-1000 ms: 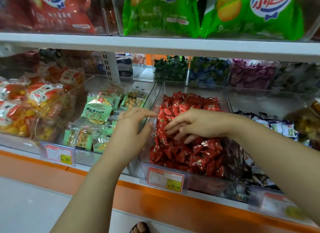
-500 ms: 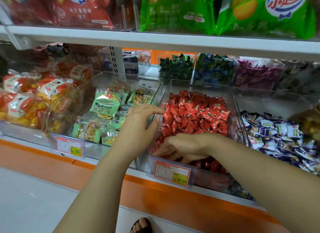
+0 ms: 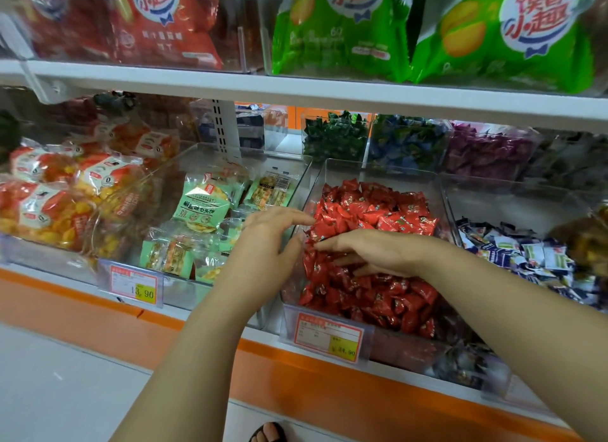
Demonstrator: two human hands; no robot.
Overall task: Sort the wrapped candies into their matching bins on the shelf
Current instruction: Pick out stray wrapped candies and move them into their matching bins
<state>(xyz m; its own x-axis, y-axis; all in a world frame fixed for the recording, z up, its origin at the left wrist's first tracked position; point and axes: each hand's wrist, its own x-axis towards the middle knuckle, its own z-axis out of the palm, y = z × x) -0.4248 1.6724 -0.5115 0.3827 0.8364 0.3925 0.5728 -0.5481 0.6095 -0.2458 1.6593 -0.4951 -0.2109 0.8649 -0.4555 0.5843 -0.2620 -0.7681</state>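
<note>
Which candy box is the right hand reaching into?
The clear bin of red-wrapped candies, with the right hand resting on its pile. The bins beside it hold green packets and blue-and-white candies.

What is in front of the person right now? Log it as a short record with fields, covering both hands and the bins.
left hand: open, at the left wall of the clear plastic bin, fingertips close to the candies
right hand: open, fingers spread flat on the red wrapped candies
bin to the left: green-labelled snack packs
bin to the right: blue-and-white wrapped candies
front of the red candies' bin: red-and-yellow price tag
</note>
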